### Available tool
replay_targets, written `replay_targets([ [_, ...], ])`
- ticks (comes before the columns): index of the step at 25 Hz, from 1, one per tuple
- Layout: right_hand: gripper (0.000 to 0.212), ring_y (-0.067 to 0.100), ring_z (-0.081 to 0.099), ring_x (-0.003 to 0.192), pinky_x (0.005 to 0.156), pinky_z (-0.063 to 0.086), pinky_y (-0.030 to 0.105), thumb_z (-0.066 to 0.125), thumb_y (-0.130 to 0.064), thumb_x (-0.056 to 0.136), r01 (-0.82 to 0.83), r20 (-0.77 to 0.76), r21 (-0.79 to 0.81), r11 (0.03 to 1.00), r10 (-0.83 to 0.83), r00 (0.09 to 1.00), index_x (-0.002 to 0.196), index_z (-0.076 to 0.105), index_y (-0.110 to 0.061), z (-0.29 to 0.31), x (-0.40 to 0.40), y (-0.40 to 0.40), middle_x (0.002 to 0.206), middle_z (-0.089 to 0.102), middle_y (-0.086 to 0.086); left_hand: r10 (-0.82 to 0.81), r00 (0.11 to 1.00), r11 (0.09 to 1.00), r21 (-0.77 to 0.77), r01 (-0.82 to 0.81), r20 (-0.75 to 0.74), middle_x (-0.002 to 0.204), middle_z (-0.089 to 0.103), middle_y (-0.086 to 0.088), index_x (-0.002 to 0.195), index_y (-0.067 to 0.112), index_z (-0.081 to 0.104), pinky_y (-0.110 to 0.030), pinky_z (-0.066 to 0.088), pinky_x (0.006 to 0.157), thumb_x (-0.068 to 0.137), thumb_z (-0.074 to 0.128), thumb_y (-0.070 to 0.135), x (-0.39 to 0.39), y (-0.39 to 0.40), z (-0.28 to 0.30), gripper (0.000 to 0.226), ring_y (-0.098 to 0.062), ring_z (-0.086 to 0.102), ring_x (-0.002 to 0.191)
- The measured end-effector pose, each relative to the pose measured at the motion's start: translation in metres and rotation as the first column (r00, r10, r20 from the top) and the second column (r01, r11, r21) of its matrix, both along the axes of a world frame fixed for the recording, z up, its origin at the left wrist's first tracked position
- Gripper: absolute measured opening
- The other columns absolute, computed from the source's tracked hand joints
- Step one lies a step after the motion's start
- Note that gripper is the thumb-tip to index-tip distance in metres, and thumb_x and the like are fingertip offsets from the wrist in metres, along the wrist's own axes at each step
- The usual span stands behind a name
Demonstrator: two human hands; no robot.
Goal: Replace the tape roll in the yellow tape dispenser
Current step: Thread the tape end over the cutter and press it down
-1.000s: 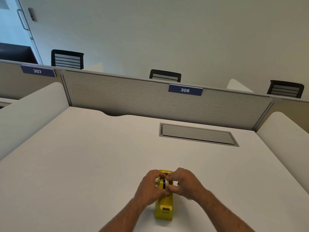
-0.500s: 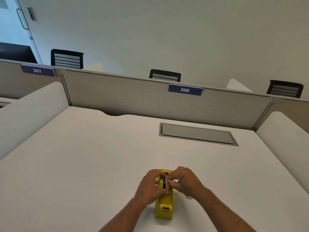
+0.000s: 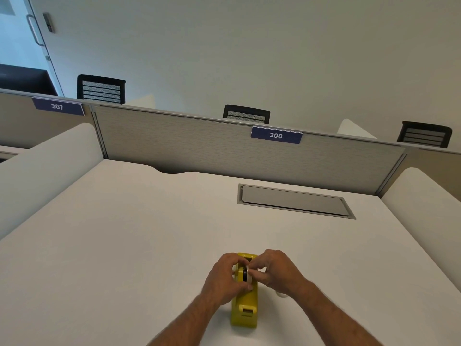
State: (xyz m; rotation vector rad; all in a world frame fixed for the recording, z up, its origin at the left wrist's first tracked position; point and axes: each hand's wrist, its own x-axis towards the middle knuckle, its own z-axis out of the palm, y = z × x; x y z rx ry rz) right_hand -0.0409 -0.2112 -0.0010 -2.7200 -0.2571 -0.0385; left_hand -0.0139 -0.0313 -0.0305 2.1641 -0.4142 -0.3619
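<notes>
The yellow tape dispenser (image 3: 245,309) stands lengthwise on the white desk (image 3: 124,245), its cutter end toward me. My left hand (image 3: 225,278) and my right hand (image 3: 274,269) meet over its middle, fingers pinched on a whitish tape roll with a black core (image 3: 245,274) that sits in the dispenser's cradle. Most of the roll is hidden by my fingers. A small white object (image 3: 280,294), partly hidden, lies on the desk under my right wrist.
A grey cable-hatch lid (image 3: 294,201) is set into the desk at the back right. A grey divider panel (image 3: 199,148) with a "306" label closes the far side, and low white side screens flank the desk. Black chair backs show beyond.
Both hands stay pinched on the roll over the dispenser; the fingers have shifted only slightly. The dispenser has not moved.
</notes>
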Motion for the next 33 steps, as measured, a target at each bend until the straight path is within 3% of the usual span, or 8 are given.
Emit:
replay_targets([
  [7, 0.019, 0.013, 0.059, 0.077, 0.071, 0.052, 0.030, 0.062, -0.042, 0.089, 0.036, -0.012, 0.031, 0.999, -0.035, 0.999, 0.096, 0.077, -0.032, 0.003, 0.003, 0.003, 0.084, 0.076, -0.009, 0.009, 1.000, 1.000, 0.009, -0.009, 0.000, 0.132, 0.051, 0.011, 0.116, 0.036, 0.057, -0.034, 0.056, 0.094, 0.063, 0.088, 0.038, 0.000, 0.000, 0.001, 0.062, -0.014, 0.055, 0.110],
  [14, 0.013, 0.008, 0.062, 0.081, 0.073, 0.052, 0.024, 0.070, -0.041, 0.083, 0.062, -0.063, 0.121, 0.991, -0.055, 0.997, 0.092, 0.078, -0.035, 0.007, 0.000, 0.002, 0.088, 0.078, -0.014, 0.013, 1.000, 1.000, 0.016, -0.013, -0.007, 0.134, 0.052, 0.010, 0.117, 0.034, 0.058, -0.038, 0.056, 0.096, 0.064, 0.088, 0.037, -0.001, -0.001, 0.003, 0.061, -0.017, 0.056, 0.113],
  [21, 0.010, 0.010, 0.064, 0.080, 0.074, 0.055, 0.028, 0.075, -0.037, 0.081, 0.119, -0.067, 0.205, 0.972, -0.107, 0.992, 0.090, 0.079, -0.034, 0.009, -0.003, 0.003, 0.084, 0.077, -0.017, 0.020, 1.000, 1.000, 0.018, -0.020, -0.009, 0.132, 0.053, 0.010, 0.115, 0.035, 0.058, -0.038, 0.057, 0.094, 0.062, 0.089, 0.037, -0.001, -0.001, 0.004, 0.061, -0.017, 0.057, 0.111],
  [29, 0.009, 0.010, 0.064, 0.080, 0.070, 0.051, 0.018, 0.075, -0.038, 0.081, 0.143, -0.072, 0.218, 0.965, -0.130, 0.989, 0.087, 0.080, -0.035, 0.007, -0.002, 0.005, 0.083, 0.077, -0.014, 0.026, 0.999, 0.999, 0.024, -0.026, -0.021, 0.133, 0.052, 0.011, 0.115, 0.035, 0.058, -0.038, 0.057, 0.094, 0.062, 0.089, 0.038, -0.001, -0.002, 0.004, 0.061, -0.016, 0.057, 0.112],
  [33, 0.011, 0.010, 0.064, 0.082, 0.074, 0.055, 0.026, 0.074, -0.039, 0.081, 0.161, -0.091, 0.207, 0.965, -0.144, 0.985, 0.090, 0.080, -0.035, 0.006, 0.001, 0.005, 0.084, 0.076, -0.014, 0.031, 0.999, 0.999, 0.020, -0.031, -0.025, 0.134, 0.052, 0.010, 0.116, 0.034, 0.058, -0.037, 0.056, 0.095, 0.063, 0.089, 0.036, -0.001, -0.002, 0.004, 0.061, -0.017, 0.056, 0.113],
])
